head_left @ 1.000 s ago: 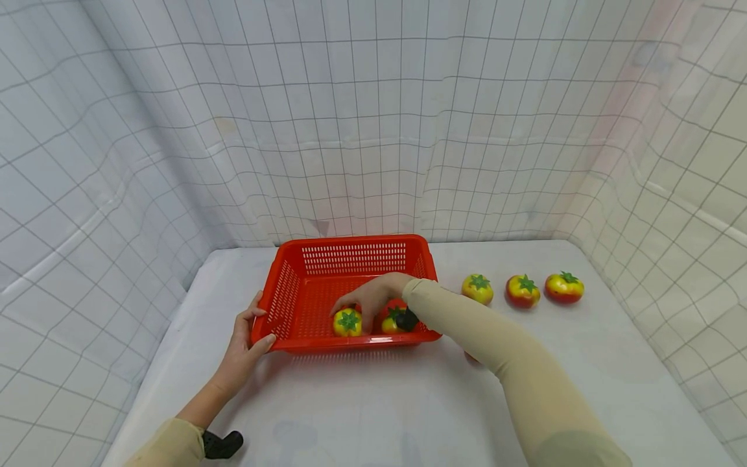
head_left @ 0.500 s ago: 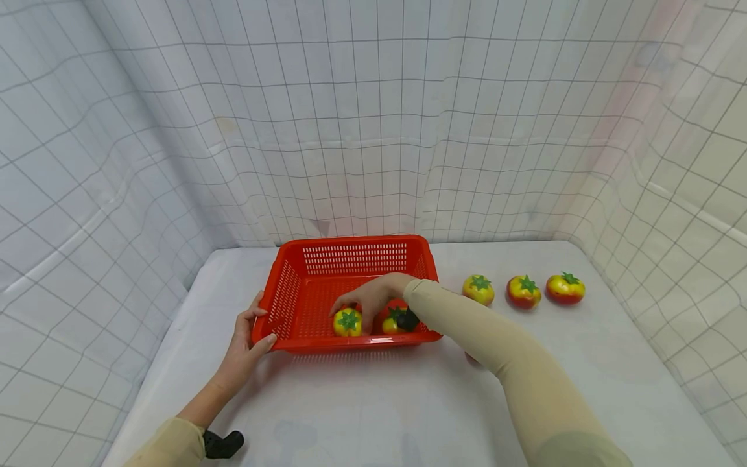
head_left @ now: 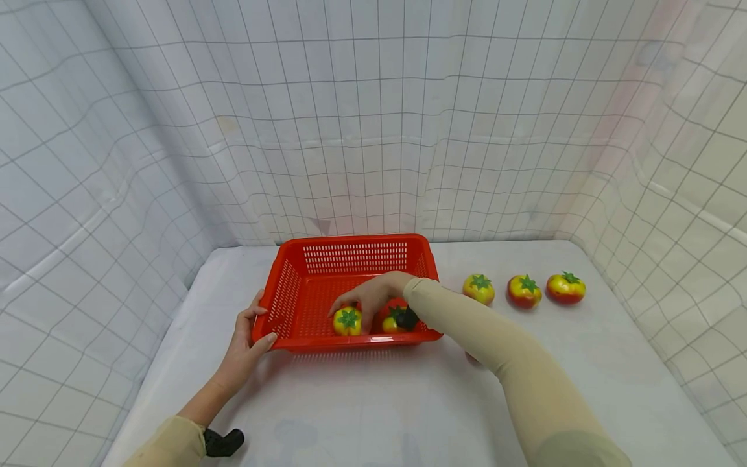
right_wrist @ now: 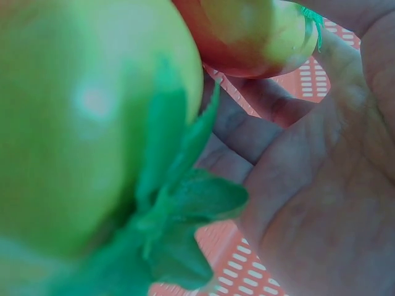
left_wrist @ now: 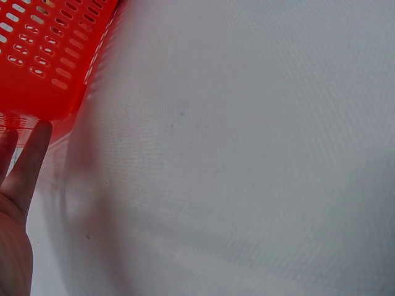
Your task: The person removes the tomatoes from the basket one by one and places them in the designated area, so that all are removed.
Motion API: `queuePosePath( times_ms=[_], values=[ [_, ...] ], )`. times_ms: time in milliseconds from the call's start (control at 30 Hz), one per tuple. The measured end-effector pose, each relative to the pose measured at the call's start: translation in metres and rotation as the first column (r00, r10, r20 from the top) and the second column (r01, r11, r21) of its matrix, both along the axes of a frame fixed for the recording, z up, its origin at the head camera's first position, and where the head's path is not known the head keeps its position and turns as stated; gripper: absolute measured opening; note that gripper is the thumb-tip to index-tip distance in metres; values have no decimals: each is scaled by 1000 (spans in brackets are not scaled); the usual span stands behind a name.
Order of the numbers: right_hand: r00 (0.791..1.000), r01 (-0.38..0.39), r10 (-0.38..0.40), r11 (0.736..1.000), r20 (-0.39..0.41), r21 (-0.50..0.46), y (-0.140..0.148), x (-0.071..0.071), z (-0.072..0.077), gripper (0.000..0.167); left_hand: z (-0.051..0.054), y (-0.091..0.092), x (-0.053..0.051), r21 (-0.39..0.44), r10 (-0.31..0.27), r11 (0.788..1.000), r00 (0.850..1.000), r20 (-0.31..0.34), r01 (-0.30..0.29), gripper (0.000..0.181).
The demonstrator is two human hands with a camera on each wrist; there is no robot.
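Observation:
A red plastic basket [head_left: 353, 242] with slotted walls sits on the white table. My left hand [head_left: 244, 350] grips its near-left corner, thumb on the front rim and fingers over the left side; in the left wrist view, fingers [left_wrist: 31, 163] touch the red wall. Reaching inside the basket, my right hand [head_left: 373, 299] holds a yellow-red tomato [head_left: 348, 322] with a green leafy top, near the front wall. Its grip on that tomato [right_wrist: 259, 37] also appears in the right wrist view. A second tomato [head_left: 391, 323] lies beneath my right wrist, large and blurred up close.
Outside the basket to the right stand a yellow tomato [head_left: 478, 288], a red-yellow tomato [head_left: 523, 292] and a wider tomato [head_left: 565, 288]. Something reddish [head_left: 471, 358] is mostly hidden by my right forearm. Gridded white curtains [head_left: 373, 162] enclose the table at back and sides.

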State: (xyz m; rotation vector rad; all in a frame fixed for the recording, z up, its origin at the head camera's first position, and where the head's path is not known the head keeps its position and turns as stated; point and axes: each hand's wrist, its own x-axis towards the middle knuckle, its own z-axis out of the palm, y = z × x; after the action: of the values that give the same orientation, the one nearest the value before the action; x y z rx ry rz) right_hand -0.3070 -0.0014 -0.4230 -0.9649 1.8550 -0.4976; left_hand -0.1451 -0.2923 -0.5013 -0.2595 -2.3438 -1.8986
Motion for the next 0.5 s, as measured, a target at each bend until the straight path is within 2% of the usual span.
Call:
queuePosePath(
  times_ms=[233,500],
  values=[
    [1000,0,0,1000,6,5,-1,-1,0,74,1,1,1,-15,-2,1000,1000,-11,2,49],
    [1000,-17,18,999,8,-42,2,-5,2,75,2,2,2,6,-9,1000,1000,-16,9,50]
  ],
)
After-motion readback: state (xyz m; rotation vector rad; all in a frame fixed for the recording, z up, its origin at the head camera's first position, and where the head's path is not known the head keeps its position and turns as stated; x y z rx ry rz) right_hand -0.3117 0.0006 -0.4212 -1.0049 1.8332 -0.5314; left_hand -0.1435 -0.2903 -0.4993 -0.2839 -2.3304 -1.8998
